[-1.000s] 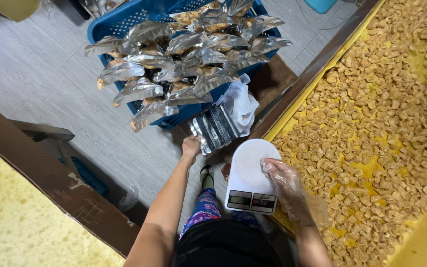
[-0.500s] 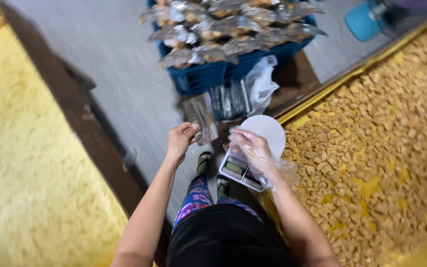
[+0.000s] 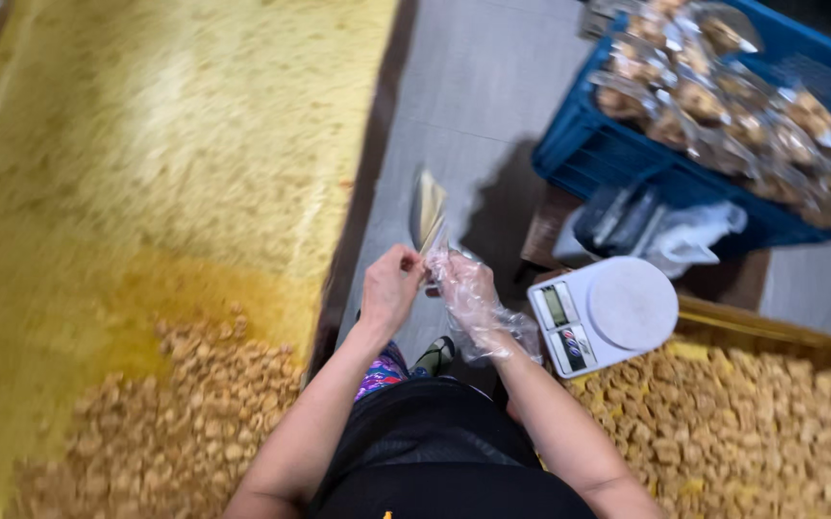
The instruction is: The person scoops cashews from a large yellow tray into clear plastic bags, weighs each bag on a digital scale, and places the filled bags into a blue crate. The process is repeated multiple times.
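Empty clear bag (image 3: 429, 213) pinched at its mouth by bare left hand (image 3: 391, 284) and plastic-gloved right hand (image 3: 465, 285), both grips pressed on it, white kitchen scale (image 3: 604, 312) near right, blue crate (image 3: 723, 144) of filled bags far right

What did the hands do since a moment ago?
The right hand, in a clear glove, left the white scale and joined the left hand; both now hold one empty bag, up from the stack. The scale and blue crate stay as before.
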